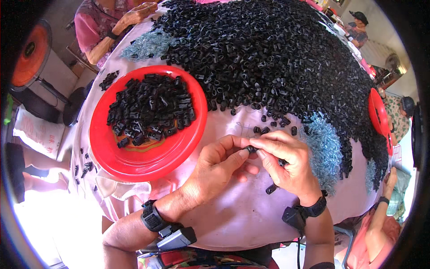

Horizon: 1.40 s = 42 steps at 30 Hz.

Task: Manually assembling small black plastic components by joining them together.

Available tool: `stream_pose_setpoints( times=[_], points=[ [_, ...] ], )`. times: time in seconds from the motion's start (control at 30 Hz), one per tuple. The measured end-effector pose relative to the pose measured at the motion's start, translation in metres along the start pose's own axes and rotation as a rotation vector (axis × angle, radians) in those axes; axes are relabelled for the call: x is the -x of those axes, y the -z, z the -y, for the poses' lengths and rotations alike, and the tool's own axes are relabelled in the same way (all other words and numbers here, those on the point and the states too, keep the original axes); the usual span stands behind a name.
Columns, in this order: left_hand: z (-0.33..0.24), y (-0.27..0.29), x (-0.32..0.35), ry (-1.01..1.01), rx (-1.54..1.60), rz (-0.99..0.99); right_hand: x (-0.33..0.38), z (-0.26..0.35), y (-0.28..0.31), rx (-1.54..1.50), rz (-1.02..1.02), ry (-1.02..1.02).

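I see left hand [215, 167], right hand [290, 162] pinching one black part [251, 149] | black pile [251, 58], 12 o'clock | fingertip slip could lose it there

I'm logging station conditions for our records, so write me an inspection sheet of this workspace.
Surface: pale pink cloth, creased toward the lower left.
Job's things: large heap of small black pieces; red plate holding more; pale blue pieces piled beside the heap.
Clutter: loose black bits near the left edge.
Grips: left grip and right grip, both bare hands, pinch one black part between them.
Cables: thin black cable beside the right forearm.
Surroundings: fan at left; other people around the table.
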<state>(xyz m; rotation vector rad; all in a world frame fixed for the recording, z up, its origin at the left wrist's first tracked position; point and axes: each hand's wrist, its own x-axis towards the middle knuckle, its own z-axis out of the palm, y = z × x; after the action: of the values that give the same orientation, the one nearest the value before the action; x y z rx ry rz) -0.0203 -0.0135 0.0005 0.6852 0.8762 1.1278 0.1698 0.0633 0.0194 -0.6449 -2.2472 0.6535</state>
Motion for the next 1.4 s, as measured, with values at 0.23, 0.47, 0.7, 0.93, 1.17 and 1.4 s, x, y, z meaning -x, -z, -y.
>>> stream_pose_setpoints(
  times=[0.23,0.47,0.7,0.93,1.17,1.4],
  points=[
    [0.001,0.002,-0.001,0.002,0.038,0.022,0.003,-0.001,0.003,0.012,-0.046,-0.034],
    [0.006,-0.001,0.0,-0.04,-0.064,-0.013,0.004,0.002,0.0,-0.046,-0.069,-0.097],
    [0.02,0.0,-0.006,-0.26,-0.294,-0.104,0.002,0.002,0.003,-0.014,-0.044,-0.077],
    [0.006,-0.003,0.0,-0.137,-0.414,-0.096,0.004,0.005,0.003,-0.054,-0.028,-0.114],
    [0.02,-0.004,-0.001,-0.295,-0.475,-0.155,0.004,0.007,0.006,-0.1,0.003,-0.153],
    [0.019,-0.007,-0.004,-0.416,-0.61,-0.18,0.005,0.006,0.002,-0.164,-0.015,-0.292]
  ],
)
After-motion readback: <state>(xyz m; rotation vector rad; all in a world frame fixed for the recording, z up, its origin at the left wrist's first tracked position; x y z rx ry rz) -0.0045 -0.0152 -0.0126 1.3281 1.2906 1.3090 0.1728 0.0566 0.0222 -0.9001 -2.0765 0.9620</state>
